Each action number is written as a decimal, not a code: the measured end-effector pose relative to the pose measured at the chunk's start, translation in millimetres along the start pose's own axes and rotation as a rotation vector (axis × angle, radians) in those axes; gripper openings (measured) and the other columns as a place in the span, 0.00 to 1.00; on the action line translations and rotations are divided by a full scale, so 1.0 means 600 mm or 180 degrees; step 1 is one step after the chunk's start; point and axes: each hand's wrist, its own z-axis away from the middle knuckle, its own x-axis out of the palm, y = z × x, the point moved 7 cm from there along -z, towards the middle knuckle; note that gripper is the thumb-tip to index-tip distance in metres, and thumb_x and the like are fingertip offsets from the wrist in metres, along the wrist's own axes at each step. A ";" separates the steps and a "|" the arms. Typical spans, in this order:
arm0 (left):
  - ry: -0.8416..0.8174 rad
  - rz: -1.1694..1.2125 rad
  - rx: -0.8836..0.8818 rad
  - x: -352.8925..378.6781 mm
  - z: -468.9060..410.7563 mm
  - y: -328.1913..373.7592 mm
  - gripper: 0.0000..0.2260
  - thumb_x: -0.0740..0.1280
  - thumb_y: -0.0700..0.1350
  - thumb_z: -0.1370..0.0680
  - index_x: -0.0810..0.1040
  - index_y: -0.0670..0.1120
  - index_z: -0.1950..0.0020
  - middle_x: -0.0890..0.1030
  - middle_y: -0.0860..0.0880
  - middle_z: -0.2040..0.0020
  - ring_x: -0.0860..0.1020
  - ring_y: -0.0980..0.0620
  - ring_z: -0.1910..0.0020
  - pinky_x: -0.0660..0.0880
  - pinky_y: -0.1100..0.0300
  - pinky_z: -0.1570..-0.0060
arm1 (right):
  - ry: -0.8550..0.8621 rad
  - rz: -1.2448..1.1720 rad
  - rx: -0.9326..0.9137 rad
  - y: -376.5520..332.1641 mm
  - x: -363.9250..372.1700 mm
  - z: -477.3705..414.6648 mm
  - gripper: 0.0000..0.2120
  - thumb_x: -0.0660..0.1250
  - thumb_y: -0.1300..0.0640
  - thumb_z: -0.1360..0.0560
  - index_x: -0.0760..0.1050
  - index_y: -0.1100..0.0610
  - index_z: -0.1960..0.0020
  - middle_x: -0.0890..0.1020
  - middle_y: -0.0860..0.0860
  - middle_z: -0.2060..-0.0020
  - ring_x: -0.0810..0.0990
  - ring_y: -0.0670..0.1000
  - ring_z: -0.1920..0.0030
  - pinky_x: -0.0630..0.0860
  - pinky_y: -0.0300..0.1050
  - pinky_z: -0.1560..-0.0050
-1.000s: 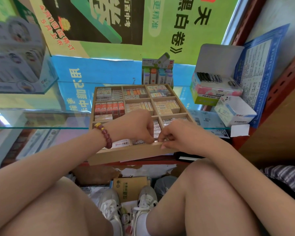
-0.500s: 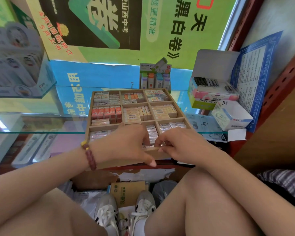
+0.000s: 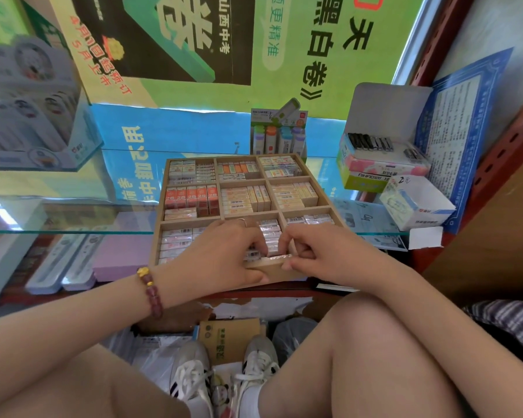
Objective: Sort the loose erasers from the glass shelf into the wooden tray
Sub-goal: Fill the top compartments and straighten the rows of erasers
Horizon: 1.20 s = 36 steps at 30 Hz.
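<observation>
A wooden tray (image 3: 287, 272) with nine compartments sits on the glass shelf (image 3: 73, 218), and its cells are packed with rows of boxed and wrapped erasers. Both hands meet over the front middle compartment. My left hand (image 3: 221, 254) curls its fingers down onto a shiny plastic-wrapped eraser (image 3: 274, 257) lying along the tray's front wall, with the thumb stretched over that wall. My right hand (image 3: 323, 251) pinches the same eraser from the right. The hands hide most of that compartment.
Behind the tray stands a display box of correction tapes (image 3: 278, 137). To the right are an open white box (image 3: 381, 146) and a small white carton (image 3: 414, 203); a large box (image 3: 27, 116) sits at the far left. Pencil cases (image 3: 58, 260) lie under the glass. My knees and shoes are below.
My left hand has slid right from the front left compartment to the front middle one, its thumb now over the front wall. My right hand has stayed at the same spot.
</observation>
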 end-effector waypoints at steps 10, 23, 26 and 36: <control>-0.0229 -0.0806 0.0201 0.027 0.002 0.003 0.32 0.56 0.65 0.24 0.59 0.51 0.24 0.58 0.54 0.24 0.58 0.57 0.26 0.45 0.49 0.26 | 0.0507 0.0276 0.0279 0.005 -0.028 -0.039 0.12 0.71 0.49 0.28 0.72 0.45 0.48 0.77 0.43 0.49 0.73 0.45 0.46 0.72 0.44 0.48; 0.0078 -0.0714 0.0523 0.012 0.012 0.007 0.28 0.55 0.64 0.25 0.68 0.52 0.29 0.73 0.52 0.31 0.69 0.54 0.32 0.44 0.44 0.29 | -0.0125 0.1692 0.0212 -0.034 -0.012 -0.073 0.17 0.65 0.47 0.24 0.73 0.42 0.35 0.79 0.46 0.42 0.75 0.51 0.41 0.69 0.49 0.41; -0.0058 -0.0655 0.0624 0.015 0.020 0.006 0.28 0.50 0.64 0.27 0.70 0.56 0.30 0.74 0.52 0.33 0.71 0.54 0.33 0.49 0.45 0.28 | -0.0164 0.1667 0.0208 -0.031 -0.012 -0.072 0.14 0.65 0.46 0.23 0.75 0.42 0.38 0.79 0.45 0.42 0.76 0.51 0.41 0.70 0.50 0.40; -0.0163 -0.0787 0.0651 0.023 0.022 -0.010 0.25 0.50 0.60 0.24 0.63 0.59 0.27 0.69 0.57 0.29 0.59 0.57 0.26 0.42 0.41 0.29 | -0.0053 0.0686 0.0502 -0.009 -0.010 -0.055 0.11 0.65 0.47 0.25 0.78 0.44 0.44 0.78 0.42 0.43 0.77 0.47 0.45 0.76 0.48 0.47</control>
